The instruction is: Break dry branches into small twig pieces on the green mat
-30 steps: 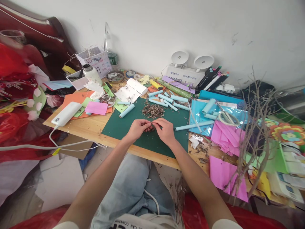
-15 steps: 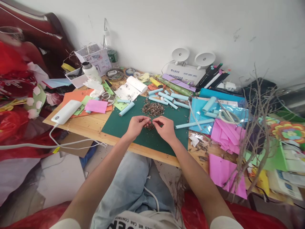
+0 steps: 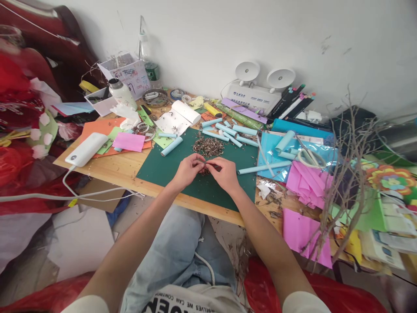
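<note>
Left hand (image 3: 188, 172) and right hand (image 3: 225, 174) hovered close together over the green mat (image 3: 159, 169).
Fingertips of both pinched a tiny piece (image 3: 205, 162), hard to identify, beside the heap of brown plant bits (image 3: 208, 145).

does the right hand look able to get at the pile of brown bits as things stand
Probably yes: the pile of brown bits lies on the green mat just beyond the right hand, with nothing visible standing between them.
</note>
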### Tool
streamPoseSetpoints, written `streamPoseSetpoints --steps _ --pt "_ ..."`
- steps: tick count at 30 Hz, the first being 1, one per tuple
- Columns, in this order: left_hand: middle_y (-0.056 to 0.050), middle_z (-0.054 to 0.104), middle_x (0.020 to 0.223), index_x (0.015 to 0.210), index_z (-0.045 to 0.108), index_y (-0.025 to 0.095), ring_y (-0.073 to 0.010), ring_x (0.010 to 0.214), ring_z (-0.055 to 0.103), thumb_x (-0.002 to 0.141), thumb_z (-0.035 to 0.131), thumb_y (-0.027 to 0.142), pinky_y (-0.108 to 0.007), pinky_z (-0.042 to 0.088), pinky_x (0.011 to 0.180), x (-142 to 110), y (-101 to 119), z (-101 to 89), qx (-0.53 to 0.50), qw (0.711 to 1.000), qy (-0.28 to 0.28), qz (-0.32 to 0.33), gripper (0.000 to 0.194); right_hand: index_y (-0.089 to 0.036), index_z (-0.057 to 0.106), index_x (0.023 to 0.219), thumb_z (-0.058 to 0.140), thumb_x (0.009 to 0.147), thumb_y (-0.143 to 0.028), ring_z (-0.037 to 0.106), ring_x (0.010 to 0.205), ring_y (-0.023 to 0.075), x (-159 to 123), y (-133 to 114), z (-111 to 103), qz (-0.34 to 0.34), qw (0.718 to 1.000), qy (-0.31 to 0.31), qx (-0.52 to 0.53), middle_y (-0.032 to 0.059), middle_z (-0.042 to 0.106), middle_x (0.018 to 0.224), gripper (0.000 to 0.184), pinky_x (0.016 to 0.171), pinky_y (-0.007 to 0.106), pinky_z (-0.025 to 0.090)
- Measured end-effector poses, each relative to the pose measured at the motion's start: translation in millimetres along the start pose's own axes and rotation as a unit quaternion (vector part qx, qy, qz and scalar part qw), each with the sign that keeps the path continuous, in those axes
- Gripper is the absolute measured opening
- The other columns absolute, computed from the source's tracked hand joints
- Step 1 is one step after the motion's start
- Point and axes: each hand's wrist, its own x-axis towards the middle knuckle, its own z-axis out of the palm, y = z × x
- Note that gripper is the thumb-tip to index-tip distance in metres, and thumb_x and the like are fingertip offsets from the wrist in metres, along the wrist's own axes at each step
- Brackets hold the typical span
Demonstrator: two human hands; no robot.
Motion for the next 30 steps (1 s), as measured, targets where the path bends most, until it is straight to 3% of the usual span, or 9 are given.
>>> streamPoseSetpoints --steps 11,17,23,30 --pt "-0.002 0.066 0.069 0.08 0.063 0.017 -0.0132 0.065 0.06 0.079 0.064 0.034 -0.025 0.046 0.065 -1.5 -3.2 3.9 0.042 0.999 0.008 0.008 0.017 -0.019 0.065 0.081 0.052 0.089 -0.019 0.061 0.075 0.0171 -0.6 -1.4 0.2 -0.042 0.998 -0.021 -0.051 0.005 0.067 0.081 0.015 0.072 0.029 0.048" --pt "-0.003 0.067 0.069 0.079 0.064 0.014 -0.0118 0.064 0.059 0.074 0.072 0.038 -0.024 0.044 0.063 -2.4 3.4 3.7 -0.035 0.999 -0.007 -0.03 0.025 -0.019 0.064 0.08 0.053 0.088 -0.023 0.06 0.066 0.0149 -1.2 -2.2 1.4 0.03 0.998 -0.032 0.049 0.0025 0.066 0.075 0.015 0.064 0.026 0.049" --pt "-0.004 0.069 0.073 0.081 0.072 0.014 -0.0109 0.064 0.057 0.062 0.083 0.042 -0.024 0.045 0.061 -1.2 1.9 0.1 -0.1 0.99 0.072 -0.064 0.036 -0.02 0.07 0.08 0.059 0.086 -0.027 0.063 0.07 0.0165 0.0 -4.0 -2.0 0.03 0.999 0.024 0.026 0.0039 0.071 0.079 0.014 0.065 0.028 0.051" --pt "-0.008 0.073 0.085 0.09 0.074 0.012 -0.0122 0.073 0.063 0.063 0.083 0.036 -0.03 0.052 0.077 -0.8 -1.0 -5.3 -0.146 0.985 0.065 -0.068 0.037 -0.021 0.071 0.085 0.066 0.079 -0.027 0.066 0.066 0.0169 -0.4 -4.7 -0.7 0.049 0.998 -0.008 0.049 0.0033 0.072 0.077 0.01 0.064 0.029 0.055"
